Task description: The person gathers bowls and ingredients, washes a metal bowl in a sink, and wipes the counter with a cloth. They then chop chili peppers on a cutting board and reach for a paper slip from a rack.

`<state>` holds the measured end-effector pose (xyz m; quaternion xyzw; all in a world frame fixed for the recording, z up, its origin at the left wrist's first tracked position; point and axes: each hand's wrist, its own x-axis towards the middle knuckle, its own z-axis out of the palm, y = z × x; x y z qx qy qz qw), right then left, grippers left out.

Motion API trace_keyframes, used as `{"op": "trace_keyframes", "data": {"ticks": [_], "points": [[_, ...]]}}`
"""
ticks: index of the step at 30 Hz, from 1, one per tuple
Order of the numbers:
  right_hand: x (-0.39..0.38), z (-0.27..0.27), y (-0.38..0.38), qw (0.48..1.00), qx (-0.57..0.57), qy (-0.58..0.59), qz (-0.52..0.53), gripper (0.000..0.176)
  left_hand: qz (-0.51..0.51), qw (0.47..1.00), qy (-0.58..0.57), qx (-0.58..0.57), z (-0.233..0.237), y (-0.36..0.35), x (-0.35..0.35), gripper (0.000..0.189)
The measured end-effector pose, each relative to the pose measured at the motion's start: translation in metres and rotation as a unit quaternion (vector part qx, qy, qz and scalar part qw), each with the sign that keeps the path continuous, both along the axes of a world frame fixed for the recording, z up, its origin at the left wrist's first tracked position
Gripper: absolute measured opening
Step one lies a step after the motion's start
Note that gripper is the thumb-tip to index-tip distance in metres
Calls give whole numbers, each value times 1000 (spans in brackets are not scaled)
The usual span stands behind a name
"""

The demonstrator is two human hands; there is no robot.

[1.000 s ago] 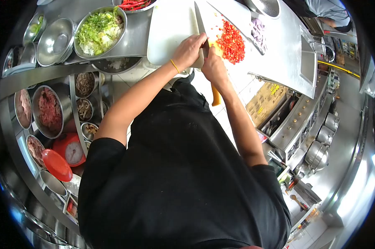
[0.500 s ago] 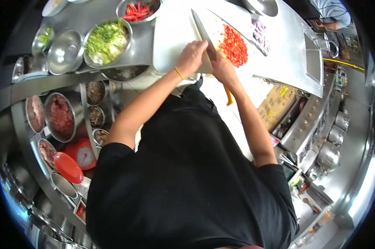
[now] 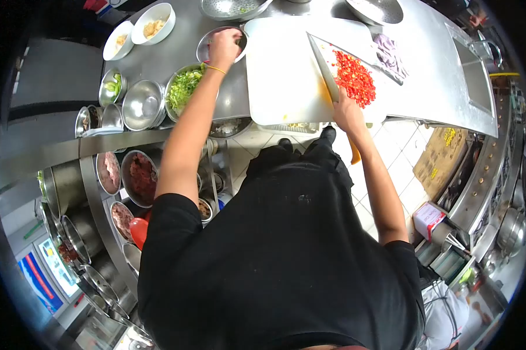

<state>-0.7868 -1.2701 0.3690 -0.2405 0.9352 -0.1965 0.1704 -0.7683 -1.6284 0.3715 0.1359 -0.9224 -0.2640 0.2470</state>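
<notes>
My right hand (image 3: 348,111) is closed around the handle of a large kitchen knife (image 3: 323,65), its blade resting along the white cutting board (image 3: 280,64). Chopped red chillies (image 3: 356,80) lie in a heap just right of the blade. Far to the left, my left hand (image 3: 223,51) reaches into a metal bowl (image 3: 202,50), with a little red showing under it; its fingertips are hidden in the bowl. A second knife (image 3: 389,72) lies beyond the chopped chillies, beside sliced purple onion (image 3: 389,52).
A bowl of chopped greens (image 3: 184,88) stands under my left forearm, beside an empty steel bowl (image 3: 143,105). Two white bowls (image 3: 153,24) sit at the back left. Meat fills a pot (image 3: 141,175) on the lower shelf. A sink (image 3: 471,70) lies right.
My left hand has left the knife area and moved left to the bowl that held whole red chillies. My right hand keeps hold of the knife. The view has shifted, showing more on the left.
</notes>
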Motion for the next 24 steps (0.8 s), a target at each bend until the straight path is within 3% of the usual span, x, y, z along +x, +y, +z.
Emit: {"op": "trace_keyframes", "data": {"ticks": [1,3,4,6,9,13,15,17,18,20,21,23,24], "points": [[-1,2,0,1000,-4,-2,-5,45,3,1000,-26,16,-4,-14,0,19],[0,3,1,1000,-20,-13,-5,39,32,984,-163,-70,6,-25,2,18],[-1,0,0,1000,-16,-20,-15,34,27,983,-166,-74,9,-26,3,18],[0,-1,1,999,-19,-29,-20,33,-19,942,-304,-142,11,-25,4,15],[-3,-5,3,999,-22,-34,-21,38,-4,914,-367,-172,9,-20,1,13],[-3,-2,3,999,-14,-34,-15,41,-8,932,-316,-178,14,-25,-1,18],[-3,9,2,999,-12,-35,-10,34,35,967,-240,-83,26,-29,-5,15],[-4,17,4,999,-5,-33,-9,27,16,991,-133,8,46,-17,-1,8],[-6,18,6,1000,-8,-16,3,27,10,991,-134,15,54,-2,2,8],[-10,13,8,1000,-3,0,-1,35,-101,958,-22,269,56,38,9,7],[-8,16,8,1000,6,-1,3,35,-155,938,13,308,43,60,11,7],[-6,30,2,1000,-7,4,-2,33,-154,932,-29,326,8,105,20,9],[-3,41,-1,1000,0,20,22,32,-174,879,6,445,-19,128,21,10]]}}
